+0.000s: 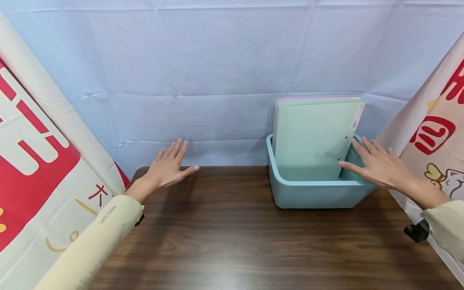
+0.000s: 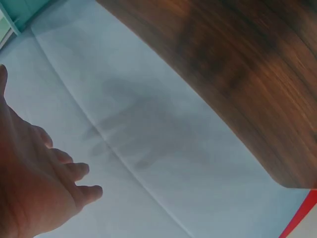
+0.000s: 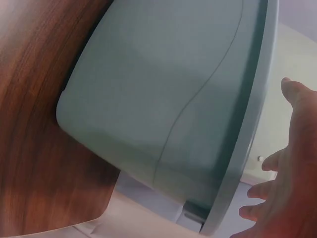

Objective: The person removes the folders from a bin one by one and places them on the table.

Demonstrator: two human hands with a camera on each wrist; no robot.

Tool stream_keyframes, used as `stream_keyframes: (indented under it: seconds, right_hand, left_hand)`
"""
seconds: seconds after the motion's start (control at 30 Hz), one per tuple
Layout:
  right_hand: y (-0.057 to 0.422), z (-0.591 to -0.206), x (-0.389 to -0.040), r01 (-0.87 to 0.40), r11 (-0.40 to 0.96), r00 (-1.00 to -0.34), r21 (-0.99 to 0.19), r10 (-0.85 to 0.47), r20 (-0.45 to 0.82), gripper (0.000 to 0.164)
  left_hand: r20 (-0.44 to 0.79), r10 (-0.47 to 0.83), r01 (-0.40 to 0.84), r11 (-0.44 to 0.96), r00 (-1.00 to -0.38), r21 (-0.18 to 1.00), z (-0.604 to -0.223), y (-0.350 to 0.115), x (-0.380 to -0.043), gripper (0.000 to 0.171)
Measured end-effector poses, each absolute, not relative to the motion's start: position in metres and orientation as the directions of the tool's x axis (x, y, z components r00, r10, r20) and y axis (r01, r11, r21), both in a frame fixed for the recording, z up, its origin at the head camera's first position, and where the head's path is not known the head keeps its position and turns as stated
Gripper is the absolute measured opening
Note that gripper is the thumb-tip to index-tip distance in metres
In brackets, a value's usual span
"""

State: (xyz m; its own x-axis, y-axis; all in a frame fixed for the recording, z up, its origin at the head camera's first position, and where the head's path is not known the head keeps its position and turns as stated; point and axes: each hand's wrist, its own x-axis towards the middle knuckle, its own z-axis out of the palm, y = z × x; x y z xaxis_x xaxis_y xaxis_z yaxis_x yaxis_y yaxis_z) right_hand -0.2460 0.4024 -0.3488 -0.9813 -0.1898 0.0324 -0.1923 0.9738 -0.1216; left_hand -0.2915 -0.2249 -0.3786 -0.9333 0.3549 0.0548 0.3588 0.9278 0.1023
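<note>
A teal plastic bin [image 1: 319,195] stands at the back right of the table. Upright inside it leans a pale green file folder [image 1: 311,137], with a purple folder [image 1: 276,121] mostly hidden behind. My right hand [image 1: 380,165] hovers over the bin's right end, fingers spread, holding nothing. In the right wrist view, that hand appears beside the bin's rim [image 3: 247,139]. Over the table's back left corner, my left hand [image 1: 164,167] is held out with fingers spread and nothing in it; the left wrist view shows its palm side.
The dark wooden table [image 1: 224,241] ends at a pale blue cloth backdrop [image 1: 217,80]. Printed cloths hang at the left [image 1: 36,161] and right [image 1: 435,149] sides. A small black device [image 1: 417,231] sits at the right wrist.
</note>
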Motion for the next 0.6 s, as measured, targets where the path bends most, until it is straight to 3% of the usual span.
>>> stream_keyframes:
  seconds: [0.6]
  right_hand:
    - [0.417,-0.358,-0.256,-0.176,0.971,-0.984,-0.163,-0.178,0.001,0.102]
  left_hand:
    - [0.102,0.407,0.419,0.895,-0.908,0.151,-0.385,-0.192,-0.298,0.107]
